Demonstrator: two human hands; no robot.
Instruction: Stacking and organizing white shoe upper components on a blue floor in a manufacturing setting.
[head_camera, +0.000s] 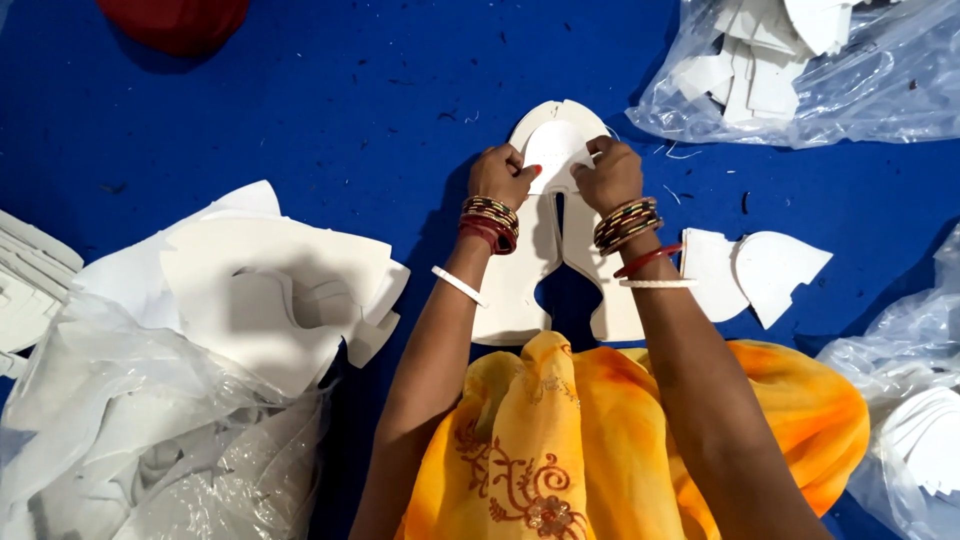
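Note:
A large white horseshoe-shaped cut piece (520, 290) lies flat on the blue surface (350, 110) in front of me. On its rounded far end sits a smaller white rounded piece (553, 148). My left hand (497, 175) pinches the left edge of that small piece, and my right hand (606, 172) pinches its right edge. Both wrists carry several bangles. The hands hide the sides of the small piece.
Two loose white curved pieces (755, 272) lie right of my right arm. A heap of white cut sheets (270, 290) on clear plastic fills the left. Clear bags of white pieces sit at top right (790, 60) and at the right edge (920, 430). A red object (175, 20) is at the top left.

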